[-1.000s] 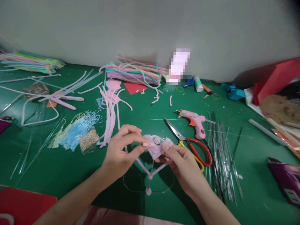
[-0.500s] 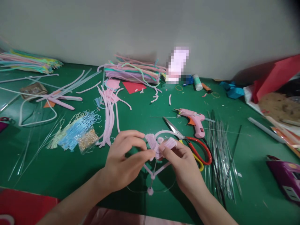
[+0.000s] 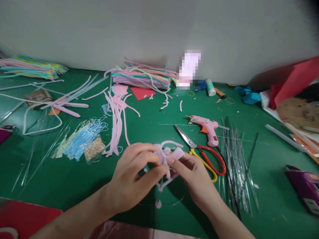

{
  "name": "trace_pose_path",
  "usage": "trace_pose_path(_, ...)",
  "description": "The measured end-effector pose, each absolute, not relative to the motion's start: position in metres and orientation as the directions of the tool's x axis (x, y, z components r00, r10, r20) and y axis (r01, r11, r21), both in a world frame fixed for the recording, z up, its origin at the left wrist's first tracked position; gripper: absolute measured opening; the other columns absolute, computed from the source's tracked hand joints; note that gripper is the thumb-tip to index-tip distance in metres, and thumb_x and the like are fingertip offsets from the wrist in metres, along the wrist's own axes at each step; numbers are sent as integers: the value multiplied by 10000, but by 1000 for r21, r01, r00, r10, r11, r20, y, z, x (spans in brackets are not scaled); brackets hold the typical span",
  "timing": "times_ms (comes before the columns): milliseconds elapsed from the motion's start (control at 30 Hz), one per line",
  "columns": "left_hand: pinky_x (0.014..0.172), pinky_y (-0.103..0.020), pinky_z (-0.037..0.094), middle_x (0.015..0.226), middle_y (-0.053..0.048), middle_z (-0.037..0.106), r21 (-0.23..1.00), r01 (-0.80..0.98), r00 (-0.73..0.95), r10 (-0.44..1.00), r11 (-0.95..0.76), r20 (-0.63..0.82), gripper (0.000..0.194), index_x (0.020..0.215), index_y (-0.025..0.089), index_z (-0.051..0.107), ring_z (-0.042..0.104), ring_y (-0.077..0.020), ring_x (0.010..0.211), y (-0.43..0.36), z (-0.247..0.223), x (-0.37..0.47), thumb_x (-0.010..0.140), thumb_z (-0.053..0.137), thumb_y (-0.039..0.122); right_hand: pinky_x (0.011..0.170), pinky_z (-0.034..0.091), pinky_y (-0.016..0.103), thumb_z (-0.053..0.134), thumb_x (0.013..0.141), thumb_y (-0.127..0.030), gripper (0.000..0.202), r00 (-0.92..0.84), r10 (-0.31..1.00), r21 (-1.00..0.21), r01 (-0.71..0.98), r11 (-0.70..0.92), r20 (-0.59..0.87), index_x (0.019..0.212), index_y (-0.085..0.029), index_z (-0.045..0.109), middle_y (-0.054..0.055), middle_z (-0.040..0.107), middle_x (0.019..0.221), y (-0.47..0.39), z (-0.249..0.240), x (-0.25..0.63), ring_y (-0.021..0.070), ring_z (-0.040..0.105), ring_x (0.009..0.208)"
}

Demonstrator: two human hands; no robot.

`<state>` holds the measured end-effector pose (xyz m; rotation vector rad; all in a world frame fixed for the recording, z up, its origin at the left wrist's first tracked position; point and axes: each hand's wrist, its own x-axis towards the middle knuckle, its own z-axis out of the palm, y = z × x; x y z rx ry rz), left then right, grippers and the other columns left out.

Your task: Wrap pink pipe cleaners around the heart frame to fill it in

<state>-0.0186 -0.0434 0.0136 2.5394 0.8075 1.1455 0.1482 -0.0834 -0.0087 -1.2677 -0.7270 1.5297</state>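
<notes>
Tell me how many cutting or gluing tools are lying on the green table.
2: the scissors with red and yellow handles just right of the right hand, and the pink glue gun beyond them. Others may be hidden under the clutter.

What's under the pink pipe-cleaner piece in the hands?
Under the pipe-cleaner piece, green table shows, with a thin clear wire loop lying on it. The left hand and right hand cover the rest.

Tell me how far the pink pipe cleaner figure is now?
Done: the pink figure already has looped parts and a stem ending in a small ball. In hand: left hand and right hand pinch its top. Left: loose pink pipe cleaners and glue gun lie unused.
</notes>
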Motion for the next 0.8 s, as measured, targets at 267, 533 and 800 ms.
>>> trace_pose_path(267, 888, -308, 498, 762, 14, 673, 386, 353, 565, 523, -853, 638, 162, 823, 245, 621, 644, -167, 892, -45, 18, -14, 823, 597, 84, 562, 390, 225, 716, 759, -363, 248, 91, 955, -938, -237, -254, -281, 623, -176, 626, -29, 531, 594, -83, -9, 146, 110, 456, 588)
trace_pose_path(533, 964, -366, 447, 1099, -69, 640, 515, 400, 571, 646, -758, 507, 391, 1136, 245, 592, 582, -229, 1056, -32, 14, -15, 778, 727, 323, 547, 396, 229, 712, 764, -409, 255, 32, 947, -915, -269, -301, -321, 662, -180, 666, -11, 574, 623, -83, -10, 151, 118, 484, 581)
trace_pose_path(800, 799, -273, 488, 1012, -25, 664, 951, 309, 636, 740, 14, -218, 348, 1063, 252, 641, 629, -184, 922, -5, 15, -27, 769, 708, 426, 682, 418, 249, 503, 909, -499, 353, -34, 954, -946, -122, -301, -299, 814, -205, 674, 3, 601, 747, -86, -7, 155, 154, 522, 733)
